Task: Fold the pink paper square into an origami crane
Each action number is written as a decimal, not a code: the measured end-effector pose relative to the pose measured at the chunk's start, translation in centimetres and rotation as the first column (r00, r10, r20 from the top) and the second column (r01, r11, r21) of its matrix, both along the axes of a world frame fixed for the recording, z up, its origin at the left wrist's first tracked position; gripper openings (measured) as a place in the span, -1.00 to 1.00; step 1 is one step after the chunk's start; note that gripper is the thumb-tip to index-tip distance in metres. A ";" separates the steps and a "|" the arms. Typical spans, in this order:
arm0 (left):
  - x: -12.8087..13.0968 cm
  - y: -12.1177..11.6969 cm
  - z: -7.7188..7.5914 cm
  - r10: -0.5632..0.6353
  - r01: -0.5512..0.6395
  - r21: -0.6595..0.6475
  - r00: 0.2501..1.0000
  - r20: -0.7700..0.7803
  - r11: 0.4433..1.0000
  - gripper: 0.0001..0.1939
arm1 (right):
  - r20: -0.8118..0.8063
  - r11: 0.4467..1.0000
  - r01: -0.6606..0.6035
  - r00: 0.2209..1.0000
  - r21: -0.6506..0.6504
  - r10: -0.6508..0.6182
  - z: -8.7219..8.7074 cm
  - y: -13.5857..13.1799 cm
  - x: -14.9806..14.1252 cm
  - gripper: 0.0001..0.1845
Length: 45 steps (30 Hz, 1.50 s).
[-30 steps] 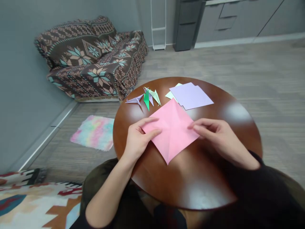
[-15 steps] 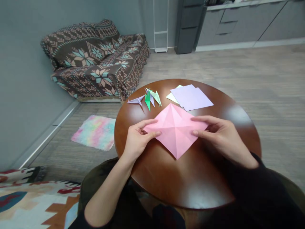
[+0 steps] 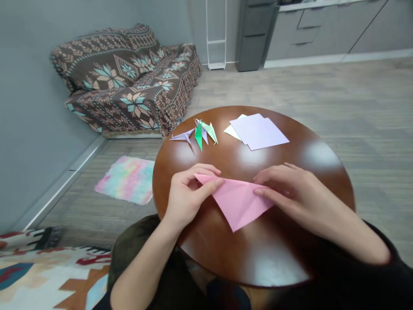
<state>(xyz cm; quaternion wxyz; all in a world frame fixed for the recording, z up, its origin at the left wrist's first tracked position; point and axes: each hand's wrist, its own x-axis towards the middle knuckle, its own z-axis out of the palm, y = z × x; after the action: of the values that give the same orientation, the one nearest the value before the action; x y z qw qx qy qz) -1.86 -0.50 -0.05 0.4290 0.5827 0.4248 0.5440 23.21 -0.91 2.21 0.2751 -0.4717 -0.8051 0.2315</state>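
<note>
A pink sheet of origami paper (image 3: 237,202), doubled into a triangle with its point toward me, is held over the round wooden table (image 3: 222,262). My left hand (image 3: 190,193) pinches its left end, thumb in front and fingers behind. At the right end, my right hand (image 3: 287,189) grips it between thumb and fingers. Creases show on the paper's face. Beyond my left hand lie several folded paper cranes, among them a green crane (image 3: 198,135), a lilac crane (image 3: 183,136) and a pale green crane (image 3: 211,132).
Lilac paper sheets (image 3: 261,131) lie at the table's far side, over a pale green sheet (image 3: 232,132). A sofa with a patterned cover (image 3: 129,86) stands at the back left. A fluffy pastel rug (image 3: 127,180) lies on the floor, left of the table.
The pink paper was spread as a diamond and is now doubled into a triangle, its top corner brought down toward me. Both hands have kept hold of its side corners.
</note>
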 end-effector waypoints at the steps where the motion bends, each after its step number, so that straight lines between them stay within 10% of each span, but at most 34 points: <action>1: 0.4 -0.2 0.1 -0.014 0.014 -0.024 1.000 -0.008 1.000 -0.91 | 0.004 1.000 -0.007 1.000 -0.026 0.007 0.3 -0.2 -0.6 -0.85; 16: 0.9 -0.7 -1.1 -0.140 0.181 -0.248 0.975 0.174 0.952 -0.75 | -0.215 0.953 -0.013 0.975 -0.303 -0.055 0.9 -0.6 -4.0 -0.68; 25: 0.4 -0.2 -1.1 0.119 -0.007 -0.271 0.909 0.400 0.962 -0.81 | -0.225 0.951 -0.011 0.972 -0.310 -0.062 0.3 0.5 -2.6 -0.68; 30: 1.2 -0.5 -1.0 -0.002 0.258 -0.417 0.853 0.522 0.872 -0.67 | -0.112 0.989 0.017 0.993 -0.147 -0.034 -0.4 0.7 -2.5 -0.75; 34: 2.1 -0.1 -1.4 0.145 0.188 -0.477 0.804 0.577 0.858 -0.65 | 0.106 0.930 0.024 0.992 0.366 -0.067 -1.1 -0.6 -3.9 -0.65; 37: 2.4 -0.1 -1.4 0.170 0.209 -0.500 0.775 0.608 0.840 -0.59 | 0.255 0.912 -0.216 0.958 0.349 0.129 -1.5 -1.6 -5.2 -0.50; 45: 2.1 -0.2 -0.9 0.238 0.219 -0.521 0.701 0.672 0.825 -0.83 | 0.176 0.888 -0.232 0.969 0.397 0.174 -2.0 -1.4 -5.4 -0.78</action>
<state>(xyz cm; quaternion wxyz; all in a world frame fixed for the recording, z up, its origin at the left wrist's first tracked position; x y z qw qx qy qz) 0.28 -0.66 -0.97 0.7082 0.1693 0.3692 0.5774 17.81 -2.31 0.19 0.2879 -0.3303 -0.8975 0.0506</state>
